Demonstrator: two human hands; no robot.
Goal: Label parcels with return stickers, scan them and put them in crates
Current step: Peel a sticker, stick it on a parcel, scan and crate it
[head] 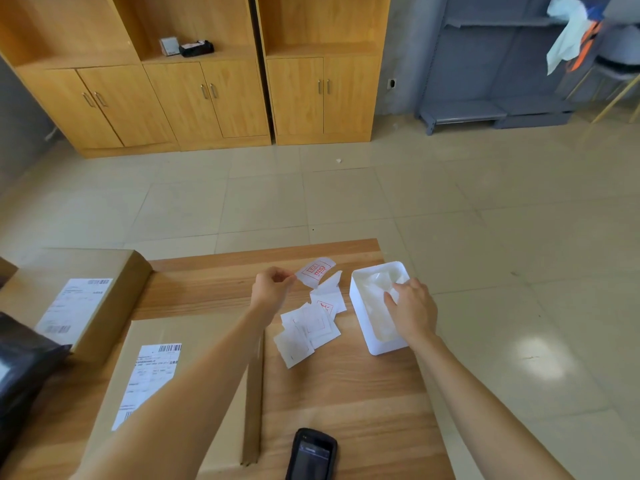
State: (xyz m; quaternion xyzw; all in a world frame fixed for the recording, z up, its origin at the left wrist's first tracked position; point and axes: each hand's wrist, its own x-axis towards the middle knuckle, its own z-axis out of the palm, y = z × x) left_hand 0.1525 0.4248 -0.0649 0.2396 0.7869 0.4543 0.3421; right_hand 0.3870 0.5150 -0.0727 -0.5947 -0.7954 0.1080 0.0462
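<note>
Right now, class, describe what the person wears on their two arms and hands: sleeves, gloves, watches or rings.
Both forearms are bare as far as the picture shows, with no sleeves. The left hand and right hand wear no gloves; no watch, bracelet or ring is visible.

Your left hand (272,287) pinches a red-printed sticker (317,270) above the table (346,393); your right hand (412,311) reaches into the white bin (360,306), fingers on crumpled backing paper (381,284).
</note>
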